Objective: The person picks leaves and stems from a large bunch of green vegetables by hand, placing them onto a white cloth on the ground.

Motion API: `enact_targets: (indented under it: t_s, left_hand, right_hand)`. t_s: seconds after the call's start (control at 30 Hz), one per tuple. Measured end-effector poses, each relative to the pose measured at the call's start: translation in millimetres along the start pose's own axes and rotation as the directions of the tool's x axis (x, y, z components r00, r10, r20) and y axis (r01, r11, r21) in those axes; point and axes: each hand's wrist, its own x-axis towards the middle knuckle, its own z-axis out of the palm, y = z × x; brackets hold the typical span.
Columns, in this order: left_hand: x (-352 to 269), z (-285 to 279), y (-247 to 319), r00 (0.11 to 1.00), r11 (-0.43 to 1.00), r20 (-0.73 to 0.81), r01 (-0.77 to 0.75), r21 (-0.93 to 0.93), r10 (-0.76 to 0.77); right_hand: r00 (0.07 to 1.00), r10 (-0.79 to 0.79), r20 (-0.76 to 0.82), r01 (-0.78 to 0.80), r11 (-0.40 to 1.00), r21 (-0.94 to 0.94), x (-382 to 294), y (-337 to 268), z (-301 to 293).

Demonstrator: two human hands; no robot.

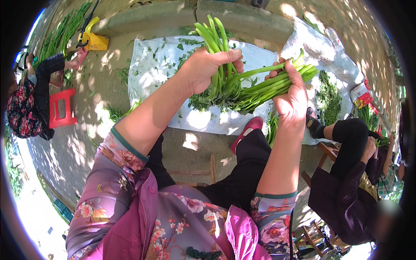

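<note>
Two bunches of long green stems are in my hands above a white sheet [149, 78]. My left hand [214, 65] closes around an upright bunch of thick stems [213, 35], its thumb across them. My right hand [291, 84] holds a second bunch [269, 89], which lies slanted with its cut ends to the right. The leafy ends of both bunches meet low between my hands. One stem reaches across from the left bunch to my right fingers. Bits of green leaf are scattered on the sheet.
A person [351, 182] sits at the right, by a heap of greens [328, 94] and a plastic sack [312, 42]. Another person [29, 97] is at the left beside a red plastic stool [62, 108]. A concrete kerb [152, 18] runs behind the sheet, near a yellow object [96, 40].
</note>
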Motion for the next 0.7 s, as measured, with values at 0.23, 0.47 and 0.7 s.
enact_targets:
  t_s: [0.23,0.47,0.7]
  left_hand:
    - [6,-13,0,0.969,0.974,-0.243,-0.102,-0.203,0.051]
    - [7,-37,12,0.953,0.944,-0.274,-0.205,-0.258,0.132]
    - [0,-46,23,0.938,0.945,-0.313,-0.226,-0.236,0.146]
  right_hand:
    - [0.998,-0.029,-0.051,0.037,0.985,0.167,2,-24,-18]
    - [0.991,-0.126,-0.032,0.13,0.936,0.326,-6,-47,-31]
    - [0.981,-0.191,-0.042,0.192,0.903,0.385,-11,-64,-48]
